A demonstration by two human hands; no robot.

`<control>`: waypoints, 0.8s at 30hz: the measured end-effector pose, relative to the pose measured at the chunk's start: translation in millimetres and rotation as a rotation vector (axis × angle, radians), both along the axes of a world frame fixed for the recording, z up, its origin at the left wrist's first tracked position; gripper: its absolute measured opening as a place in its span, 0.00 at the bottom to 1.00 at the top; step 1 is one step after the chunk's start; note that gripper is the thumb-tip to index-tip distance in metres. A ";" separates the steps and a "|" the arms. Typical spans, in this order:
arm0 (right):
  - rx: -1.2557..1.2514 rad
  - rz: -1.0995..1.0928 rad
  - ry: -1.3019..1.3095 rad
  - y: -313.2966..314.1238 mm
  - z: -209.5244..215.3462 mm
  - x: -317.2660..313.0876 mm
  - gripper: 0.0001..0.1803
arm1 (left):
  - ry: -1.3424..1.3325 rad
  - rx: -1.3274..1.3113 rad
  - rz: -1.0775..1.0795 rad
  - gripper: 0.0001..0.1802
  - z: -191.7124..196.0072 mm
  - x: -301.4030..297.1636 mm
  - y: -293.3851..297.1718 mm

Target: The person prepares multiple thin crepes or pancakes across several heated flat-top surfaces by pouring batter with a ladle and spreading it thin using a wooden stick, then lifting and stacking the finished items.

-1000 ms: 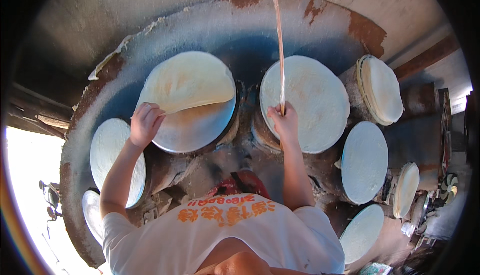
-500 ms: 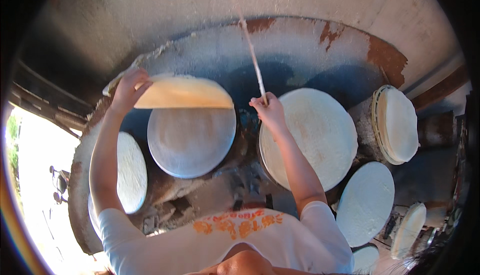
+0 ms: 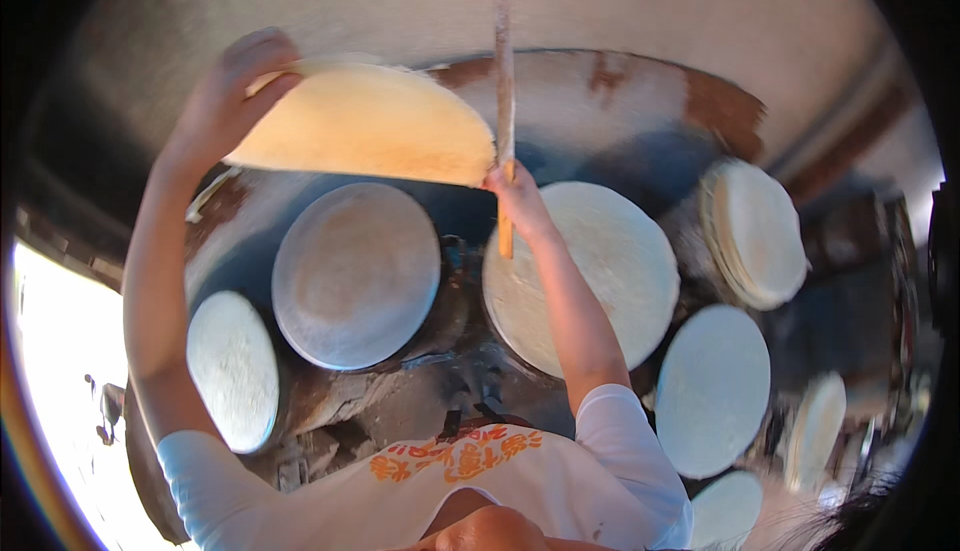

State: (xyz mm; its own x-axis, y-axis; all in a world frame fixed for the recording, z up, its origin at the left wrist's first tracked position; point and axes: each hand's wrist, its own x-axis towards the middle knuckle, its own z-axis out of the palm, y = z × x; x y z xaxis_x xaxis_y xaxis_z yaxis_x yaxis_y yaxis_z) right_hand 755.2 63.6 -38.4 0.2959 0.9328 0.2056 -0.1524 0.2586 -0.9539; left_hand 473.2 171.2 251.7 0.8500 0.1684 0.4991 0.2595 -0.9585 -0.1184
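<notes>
My left hand [image 3: 240,96] is raised at the upper left, its fingers closed on one end of a thin, pale yellow flatbread [image 3: 370,126]. The flatbread hangs in the air as a half-round shape, its lower edge nearly straight. At its other end is my right hand [image 3: 522,201], closed around a long, thin wooden stick [image 3: 503,81] that points away from me. The flatbread's tip meets the fingers there; whether they also pinch it, I cannot tell. Nearer to me lies a bare round griddle [image 3: 357,276], with a brownish patch on its grey top.
Right of the bare griddle, a round griddle [image 3: 600,271] carries a pale sheet, under my right forearm. More pale rounds stand at the left [image 3: 233,371] and right [image 3: 713,391]. A stack of rounds [image 3: 757,234] sits at the far right. A curved, rust-patched wall [image 3: 640,101] rises behind.
The flatbread has risen off the bare griddle and moved away from me. My left hand has gone up with it. My right hand has met its right end, and the stick now stands more upright.
</notes>
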 end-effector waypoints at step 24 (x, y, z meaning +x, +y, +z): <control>-0.262 -1.353 0.050 -475.7 42.3 423.0 0.19 | -0.566 0.287 -0.616 0.22 27.4 604.3 -382.0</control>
State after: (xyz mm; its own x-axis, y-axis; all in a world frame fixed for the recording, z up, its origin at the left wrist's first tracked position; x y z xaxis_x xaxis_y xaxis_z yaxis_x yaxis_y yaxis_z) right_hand 1178.2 -412.1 3.9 0.9966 -0.0759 0.0324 0.0360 0.0466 -0.9983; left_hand 1077.5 -210.8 279.1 0.3606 -0.4346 0.8253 -0.2005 -0.9002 -0.3865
